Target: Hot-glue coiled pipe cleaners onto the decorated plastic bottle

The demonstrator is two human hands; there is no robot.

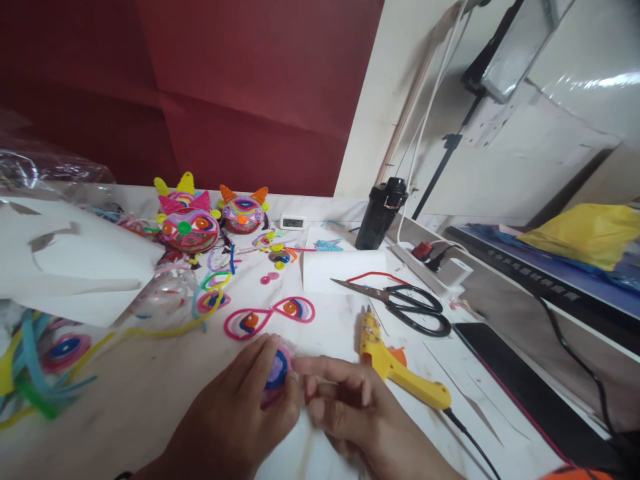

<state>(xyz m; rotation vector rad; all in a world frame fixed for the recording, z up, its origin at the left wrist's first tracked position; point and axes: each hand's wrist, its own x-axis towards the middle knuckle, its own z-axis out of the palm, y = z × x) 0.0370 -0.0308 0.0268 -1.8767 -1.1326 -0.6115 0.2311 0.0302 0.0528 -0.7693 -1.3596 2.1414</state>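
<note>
My left hand (pixel 245 407) is closed around a coiled pipe-cleaner disc (pixel 277 370), purple in the middle with a blue ring and pink outside. Its lower part is covered by my thumb and fingers. My right hand (pixel 345 400) is close beside it, the index fingertip at the disc's right edge and the other fingers curled. Its thumb is apart from the index finger, and nothing shows between them. Just beyond my hands lie two pink teardrop loops, a left eye piece (pixel 249 323) and a right eye piece (pixel 295 309), each with an orange centre.
On the right are a yellow glue gun (pixel 410 387), black-handled scissors (pixel 417 308), a phone (pixel 530 400) and a power strip (pixel 450 283). Behind stand a black bottle (pixel 380 217), a small clock (pixel 292 221) and decorated masks (pixel 244 212). Loose pipe cleaners (pixel 30 367) lie left.
</note>
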